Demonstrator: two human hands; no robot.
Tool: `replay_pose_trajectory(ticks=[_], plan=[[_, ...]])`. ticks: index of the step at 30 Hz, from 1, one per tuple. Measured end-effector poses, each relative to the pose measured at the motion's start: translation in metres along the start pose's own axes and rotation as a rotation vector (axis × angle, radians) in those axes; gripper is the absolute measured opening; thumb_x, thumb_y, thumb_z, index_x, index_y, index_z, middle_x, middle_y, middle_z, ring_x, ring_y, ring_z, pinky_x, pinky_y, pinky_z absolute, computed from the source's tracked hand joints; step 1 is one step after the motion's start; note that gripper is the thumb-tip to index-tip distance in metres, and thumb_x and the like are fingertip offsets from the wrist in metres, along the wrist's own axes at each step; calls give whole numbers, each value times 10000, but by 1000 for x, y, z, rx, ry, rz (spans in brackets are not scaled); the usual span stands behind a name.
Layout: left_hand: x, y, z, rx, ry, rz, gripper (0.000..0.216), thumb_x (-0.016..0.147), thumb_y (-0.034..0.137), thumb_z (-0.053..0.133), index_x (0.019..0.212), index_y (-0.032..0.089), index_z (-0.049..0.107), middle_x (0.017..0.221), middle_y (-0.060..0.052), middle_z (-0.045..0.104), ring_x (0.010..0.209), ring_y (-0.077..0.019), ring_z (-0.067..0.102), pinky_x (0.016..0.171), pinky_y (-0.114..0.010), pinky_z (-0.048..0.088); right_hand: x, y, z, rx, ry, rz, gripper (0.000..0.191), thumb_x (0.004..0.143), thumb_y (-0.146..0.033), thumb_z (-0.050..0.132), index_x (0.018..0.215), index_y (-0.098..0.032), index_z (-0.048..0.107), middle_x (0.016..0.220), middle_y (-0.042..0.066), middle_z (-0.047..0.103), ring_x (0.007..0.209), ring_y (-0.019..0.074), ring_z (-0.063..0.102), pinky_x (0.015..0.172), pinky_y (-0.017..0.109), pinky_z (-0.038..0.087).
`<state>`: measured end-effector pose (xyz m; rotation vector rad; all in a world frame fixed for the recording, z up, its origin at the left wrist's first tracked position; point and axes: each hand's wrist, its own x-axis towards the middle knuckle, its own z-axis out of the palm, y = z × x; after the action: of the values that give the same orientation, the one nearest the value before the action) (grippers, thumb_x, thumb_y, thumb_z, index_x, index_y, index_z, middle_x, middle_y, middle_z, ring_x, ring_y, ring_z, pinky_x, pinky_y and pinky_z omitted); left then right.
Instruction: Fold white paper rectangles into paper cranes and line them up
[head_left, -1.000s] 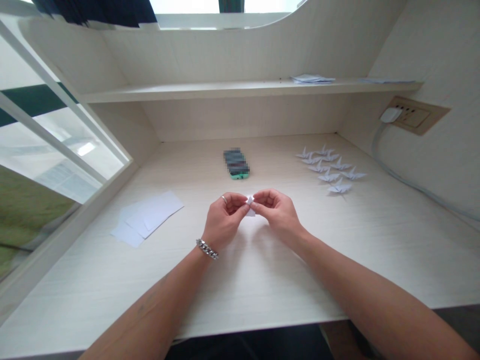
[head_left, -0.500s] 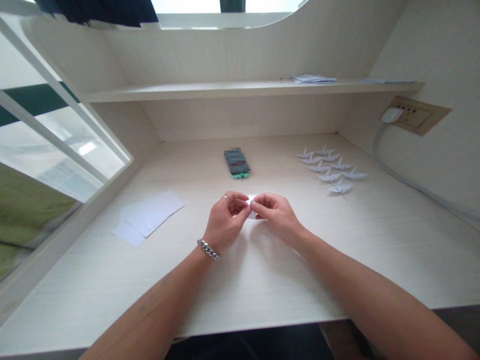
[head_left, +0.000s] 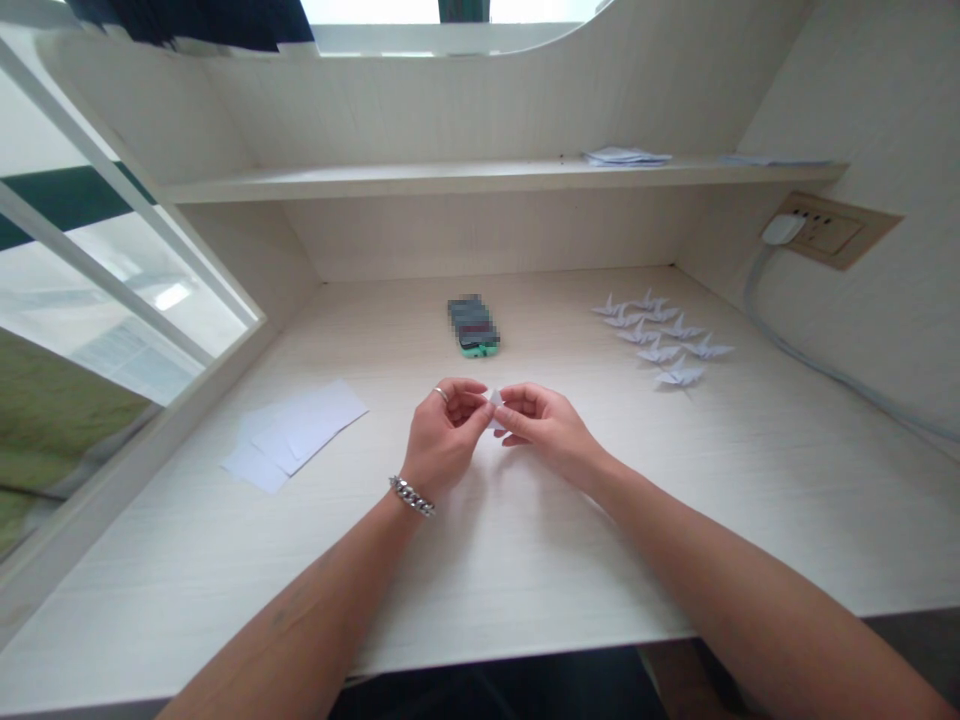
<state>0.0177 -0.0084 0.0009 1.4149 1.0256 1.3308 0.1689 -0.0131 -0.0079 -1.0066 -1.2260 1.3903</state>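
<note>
A small folded white paper (head_left: 496, 397) is pinched between my two hands, just above the middle of the desk. My left hand (head_left: 448, 430), with a ring and a chain bracelet at the wrist, is closed on its left side. From the right, my right hand (head_left: 544, 422) grips it between thumb and fingers. One pointed tip of the paper shows above the thumbs; the fingers hide most of its lower part. Several white folded paper cranes (head_left: 660, 335) stand in a group on the desk to the right.
Loose white paper sheets (head_left: 307, 430) lie overlapping at the left. A dark, pixelated object with a green end (head_left: 478, 350) rests beyond my hands. More papers (head_left: 627, 156) are on the shelf (head_left: 420, 185). A grey cable (head_left: 817, 370) runs from the wall socket (head_left: 840, 232).
My left hand has shifted slightly left and up. The folded paper has turned or risen, so its pointed tip now shows above the thumbs. The cranes and sheets stay put.
</note>
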Motion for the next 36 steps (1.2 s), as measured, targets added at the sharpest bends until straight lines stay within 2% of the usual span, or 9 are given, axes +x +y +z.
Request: replay_pose_trajectory(ticks=[2, 5, 9, 14, 17, 21, 27, 30, 36], plan=[[2, 0, -2, -35, 40, -32, 298, 662, 225, 772, 908, 140, 627, 750, -15, 662, 693, -133, 644, 660, -250, 521, 0, 1, 0, -14, -35, 13, 314, 663, -403, 763, 817, -160, 637, 718, 3, 646, 633, 123, 611, 587, 252, 509], [3, 1, -3, -71, -13, -98, 323, 650, 237, 773, 933, 128, 660, 745, -24, 675, 676, -144, 641, 648, -267, 521, 0, 2, 0, -80, -48, -30, 244, 688, -371, 732, 734, -154, 631, 664, -1, 627, 596, 115, 582, 592, 261, 493], [5, 2, -4, 34, -89, -131, 202, 677, 302, 760, 749, 126, 692, 699, -46, 696, 632, -147, 631, 630, -264, 504, -1, 3, -1, -188, -42, -108, 225, 739, -377, 684, 756, -154, 656, 703, 25, 658, 634, 133, 588, 614, 273, 479], [5, 2, -5, 116, -60, -93, 169, 694, 305, 746, 685, 145, 692, 650, -23, 675, 600, -134, 602, 594, -243, 473, -1, 3, -2, -332, -51, -119, 230, 789, -376, 635, 727, -155, 630, 683, 20, 638, 631, 131, 570, 574, 248, 443], [5, 0, -4, 73, -84, -88, 177, 707, 301, 741, 663, 143, 677, 629, -15, 647, 594, -121, 577, 585, -233, 459, -5, -2, -1, -485, -28, -150, 252, 823, -338, 597, 643, -163, 596, 623, 12, 613, 587, 123, 539, 536, 239, 392], [4, -2, -4, -70, -98, -137, 210, 712, 335, 751, 698, 144, 665, 638, -4, 626, 599, -112, 569, 598, -238, 473, -10, -9, 1, -559, 23, -202, 221, 833, -302, 593, 657, -171, 610, 633, 12, 627, 587, 127, 538, 541, 246, 373], [5, -3, -6, -145, -36, -168, 247, 653, 352, 799, 686, 153, 657, 642, 17, 615, 582, -91, 561, 581, -221, 475, -12, -12, 3, -541, 13, -230, 221, 836, -322, 611, 671, -175, 618, 655, 11, 641, 610, 131, 549, 571, 252, 395], [5, -3, -5, -153, -51, -193, 249, 658, 355, 800, 724, 142, 690, 680, -8, 654, 613, -105, 587, 599, -233, 491, -12, -12, 2, -536, 42, -243, 246, 843, -346, 613, 668, -174, 620, 660, 18, 646, 619, 138, 559, 584, 262, 408], [4, 0, -5, -353, -66, -227, 256, 634, 297, 835, 788, 127, 721, 708, -25, 698, 640, -110, 620, 644, -240, 516, -7, -7, -3, -245, -56, -198, 329, 816, -488, 632, 774, -163, 651, 720, 36, 662, 659, 149, 607, 602, 274, 484]])
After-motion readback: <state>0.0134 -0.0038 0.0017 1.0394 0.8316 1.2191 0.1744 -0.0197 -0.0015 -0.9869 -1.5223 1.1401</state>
